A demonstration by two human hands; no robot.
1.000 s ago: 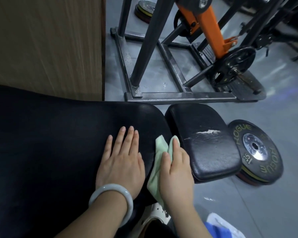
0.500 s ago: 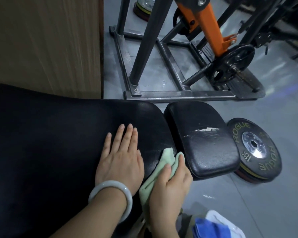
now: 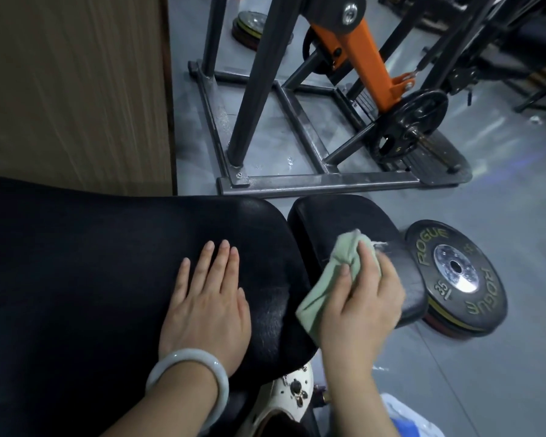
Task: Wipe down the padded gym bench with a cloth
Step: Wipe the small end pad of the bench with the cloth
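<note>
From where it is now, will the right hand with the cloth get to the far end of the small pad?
Probably yes. The right hand grips the cloth already on the small pad, and the pad's far end lies bare just ahead, with nothing on it.

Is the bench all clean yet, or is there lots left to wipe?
Not yet. The right hand holds the green cloth on the small pad, over a white scuff; that part is in hand. The left hand rests flat on the big pad. Nothing shows whether the big pad has been wiped.
</note>
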